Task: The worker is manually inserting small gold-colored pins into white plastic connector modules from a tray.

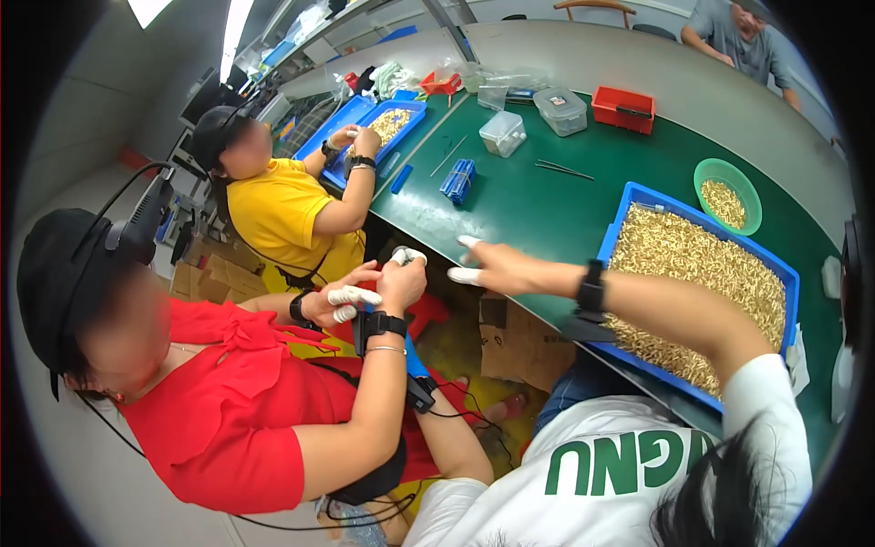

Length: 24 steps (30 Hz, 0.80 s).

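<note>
Hair [715, 497] lies nearest, right grip [497, 266] spread by green table [538, 219]; left grip, can't tell.

Open tabletop [510, 208] beyond right hand [499, 267], blue tray [790, 310] right of it, co-worker's arm [379, 390] perhaps blocking left forearm [456, 433]

The person's right grip [506, 267] reaches past the near edge of the green desk [533, 223], white-capped fingers apart. Its forearm crosses a blue tray [619, 221] full of small brass-coloured pieces [688, 273]; a green bowl [751, 201] just beyond holds more. The left forearm [456, 433] leads behind the arm of a co-worker in red [237, 410], its grip hidden. Tweezers [565, 170], a blue bundle [458, 182], two clear boxes [561, 111] and a red bin [623, 109] lie farther back. A co-worker in yellow [283, 210] works over another blue tray.
</note>
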Motion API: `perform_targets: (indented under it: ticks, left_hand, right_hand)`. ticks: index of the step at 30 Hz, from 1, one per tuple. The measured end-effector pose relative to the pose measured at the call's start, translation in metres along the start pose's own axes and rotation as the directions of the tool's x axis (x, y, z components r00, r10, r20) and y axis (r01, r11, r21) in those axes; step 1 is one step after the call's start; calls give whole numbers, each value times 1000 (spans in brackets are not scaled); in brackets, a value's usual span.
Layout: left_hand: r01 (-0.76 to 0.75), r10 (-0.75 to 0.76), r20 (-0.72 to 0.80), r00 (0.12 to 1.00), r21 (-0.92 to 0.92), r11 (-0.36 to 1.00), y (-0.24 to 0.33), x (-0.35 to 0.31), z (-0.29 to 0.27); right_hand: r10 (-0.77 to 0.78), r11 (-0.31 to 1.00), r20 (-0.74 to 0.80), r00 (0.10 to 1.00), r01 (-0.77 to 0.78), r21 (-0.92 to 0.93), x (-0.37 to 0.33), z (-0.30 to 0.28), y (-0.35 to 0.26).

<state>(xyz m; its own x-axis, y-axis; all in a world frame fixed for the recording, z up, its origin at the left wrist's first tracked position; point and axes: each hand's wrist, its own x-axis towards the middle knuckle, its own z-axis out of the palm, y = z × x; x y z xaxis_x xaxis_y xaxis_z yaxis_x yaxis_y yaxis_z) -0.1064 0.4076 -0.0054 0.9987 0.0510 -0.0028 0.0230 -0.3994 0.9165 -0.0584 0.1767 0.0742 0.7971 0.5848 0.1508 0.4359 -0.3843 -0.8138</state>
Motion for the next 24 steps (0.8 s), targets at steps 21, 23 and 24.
perform_targets:
  ticks: [21,23,24]
  left_hand:
    - [100,383,237,893,725,-682,45,84,-32]
    - [175,410,195,891,685,-707,38,85,-36]
    - [235,434,168,885,643,-729,38,83,-36]
  right_hand:
    - [81,575,149,986,-168,801,89,62,-66]
    - [7,588,179,984,-149,795,89,59,-73]
    - [4,600,171,985,-139,788,86,56,-77]
